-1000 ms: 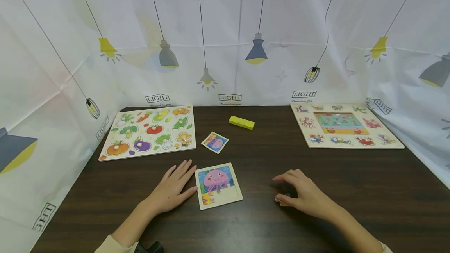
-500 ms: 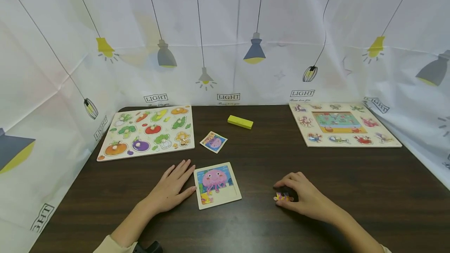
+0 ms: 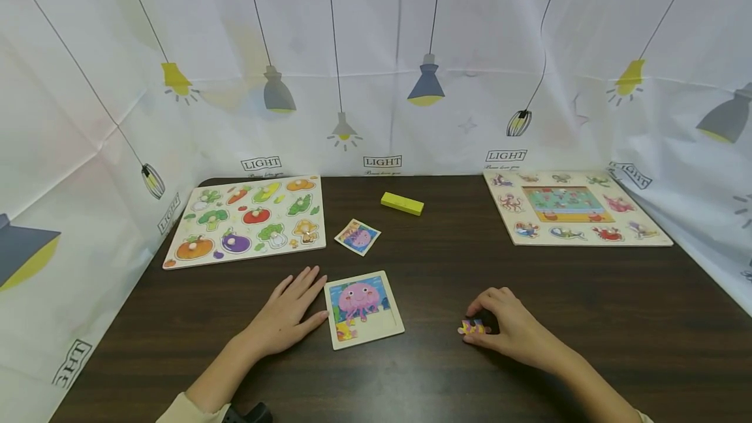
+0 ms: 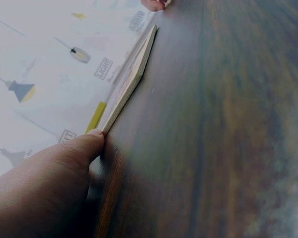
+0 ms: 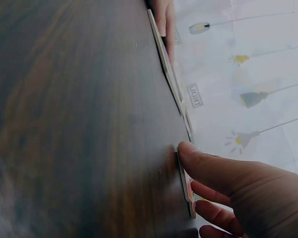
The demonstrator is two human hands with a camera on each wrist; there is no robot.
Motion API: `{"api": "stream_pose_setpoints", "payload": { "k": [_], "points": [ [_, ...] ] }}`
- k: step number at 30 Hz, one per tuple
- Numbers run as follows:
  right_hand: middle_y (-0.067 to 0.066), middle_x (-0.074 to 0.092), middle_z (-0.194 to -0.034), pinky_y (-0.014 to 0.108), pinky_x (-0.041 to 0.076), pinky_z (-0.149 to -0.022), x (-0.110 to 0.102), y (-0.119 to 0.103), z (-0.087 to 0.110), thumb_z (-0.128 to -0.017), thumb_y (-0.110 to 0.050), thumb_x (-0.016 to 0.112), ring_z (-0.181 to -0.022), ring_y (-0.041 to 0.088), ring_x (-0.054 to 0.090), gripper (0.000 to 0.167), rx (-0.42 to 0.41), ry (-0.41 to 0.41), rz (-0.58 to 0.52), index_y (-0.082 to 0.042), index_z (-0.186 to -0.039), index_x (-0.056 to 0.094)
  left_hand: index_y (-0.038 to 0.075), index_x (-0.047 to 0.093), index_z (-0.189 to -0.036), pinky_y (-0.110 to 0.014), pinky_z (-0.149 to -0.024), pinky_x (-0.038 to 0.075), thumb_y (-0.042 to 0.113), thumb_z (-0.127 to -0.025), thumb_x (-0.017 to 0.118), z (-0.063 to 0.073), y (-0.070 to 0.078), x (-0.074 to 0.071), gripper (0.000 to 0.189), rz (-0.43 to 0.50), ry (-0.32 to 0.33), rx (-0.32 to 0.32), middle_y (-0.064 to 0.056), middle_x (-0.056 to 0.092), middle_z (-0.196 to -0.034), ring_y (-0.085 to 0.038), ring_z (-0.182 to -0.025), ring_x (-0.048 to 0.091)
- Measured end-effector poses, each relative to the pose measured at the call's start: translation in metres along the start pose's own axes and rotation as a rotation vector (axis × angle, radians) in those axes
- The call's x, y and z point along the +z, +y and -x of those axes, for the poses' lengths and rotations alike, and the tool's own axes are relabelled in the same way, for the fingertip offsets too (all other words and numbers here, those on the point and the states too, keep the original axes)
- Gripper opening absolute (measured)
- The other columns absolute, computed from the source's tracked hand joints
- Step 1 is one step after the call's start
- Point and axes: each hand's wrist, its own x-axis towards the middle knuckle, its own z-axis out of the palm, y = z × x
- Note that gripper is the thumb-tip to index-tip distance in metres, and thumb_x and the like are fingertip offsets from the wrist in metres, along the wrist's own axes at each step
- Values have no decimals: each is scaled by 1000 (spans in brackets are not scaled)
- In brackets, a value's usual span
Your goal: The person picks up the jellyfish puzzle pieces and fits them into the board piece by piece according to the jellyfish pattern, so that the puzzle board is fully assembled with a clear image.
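My right hand (image 3: 517, 328) pinches a small jigsaw piece (image 3: 472, 327), yellow and purple, low over the table on the right. In the right wrist view the piece (image 5: 186, 186) appears edge-on, with the thumb at one end and the fingers curled by the other. A square wooden puzzle tray (image 3: 376, 328) lies left of it, with a pink jellyfish picture filling the top and the lower left corner. Its lower right part shows bare wood. My left hand (image 3: 284, 318) rests flat on the table, fingers stretched out, thumb and fingertips touching the tray's left edge.
A small square jellyfish picture card (image 3: 358, 237) lies behind the tray. Farther back is a yellow block (image 3: 402, 203). A vegetable peg puzzle board (image 3: 247, 217) stands at back left, a sea-animal board (image 3: 578, 211) at back right. A printed curtain (image 3: 376, 83) borders the table.
The jigsaw piece, mostly hidden by my right hand at first, now shows its coloured face. My right fingers have drawn in closer around it. The left hand and tray stay put.
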Motion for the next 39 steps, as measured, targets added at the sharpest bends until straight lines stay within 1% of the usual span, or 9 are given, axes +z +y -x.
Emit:
{"api": "stream_pose_setpoints", "payload": {
  "k": [4, 9, 15, 19, 22, 26, 31, 35, 39],
  "points": [
    [-13, 51, -91, 31, 40, -70, 2, 0, 0, -71, -35, 78, -85, 9, 41, 26, -12, 8, -2, -23, -85, 58, 10, 30, -144, -48, -108, 12, 49, -94, 41, 0, 0, 0, 65, 3, -1, 2, -11, 21, -150, -24, -138, 16],
    [-14, 52, -91, 30, 39, -69, 2, 0, -1, -71, -34, 77, -83, 8, 40, 26, -11, -4, -14, -24, -85, 58, 10, 30, -144, -48, -108, 12, 48, -94, 42, 0, 0, 0, 64, 5, 3, 4, -11, 21, -150, -24, -138, 16],
    [-16, 51, -81, 23, 37, -62, 0, 0, -4, -74, -27, 77, -74, 7, 42, 27, -1, -29, -75, -21, -88, 55, 10, 30, -144, -49, -108, 13, 48, -94, 41, 0, -1, 2, 64, 0, 7, 7, -11, 21, -150, -25, -137, 17],
    [-13, 51, -78, 20, 40, -58, 1, 1, -5, -77, -20, 74, -69, 5, 45, 23, -5, -27, -131, -19, -89, 54, 10, 29, -145, -48, -108, 12, 48, -94, 41, 0, 0, 1, 64, 4, -3, 1, -11, 20, -150, -24, -138, 16],
    [-10, 56, -80, 20, 46, -60, 1, 2, -6, -81, -12, 70, -70, 3, 52, 18, -31, -14, -176, -15, -91, 55, 10, 29, -145, -48, -108, 12, 48, -94, 41, 0, 1, 0, 64, 7, -10, -3, -11, 20, -150, -23, -138, 15],
    [-7, 60, -80, 21, 49, -62, 1, 2, -10, -84, -4, 65, -70, 2, 58, 15, -63, -2, -215, -11, -94, 56, 10, 29, -144, -48, -108, 12, 47, -94, 42, 0, 2, -1, 64, 4, -9, -6, -11, 20, -150, -23, -138, 15],
    [-13, 58, -76, 21, 49, -62, 0, -1, -17, -85, -2, 63, -67, 1, 55, 15, -73, 9, -208, -11, -96, 58, 10, 29, -144, -48, -108, 12, 48, -94, 42, 0, 2, -1, 64, 0, -7, -5, -11, 21, -150, -23, -138, 15],
    [-13, 58, -76, 22, 48, -63, 1, -3, -25, -84, -2, 64, -67, 0, 54, 16, -79, 11, -191, -11, -96, 59, 10, 29, -144, -48, -108, 12, 48, -94, 42, 0, 2, -1, 64, -2, -6, -3, -11, 20, -150, -23, -138, 15],
    [-13, 57, -75, 23, 49, -64, 1, -5, -35, -84, -2, 64, -67, 0, 53, 17, -63, 6, -172, -12, -96, 59, 10, 29, -144, -48, -108, 13, 48, -94, 41, 1, 1, -2, 64, -1, 1, 1, -11, 21, -150, -24, -137, 16]
  ]
}}
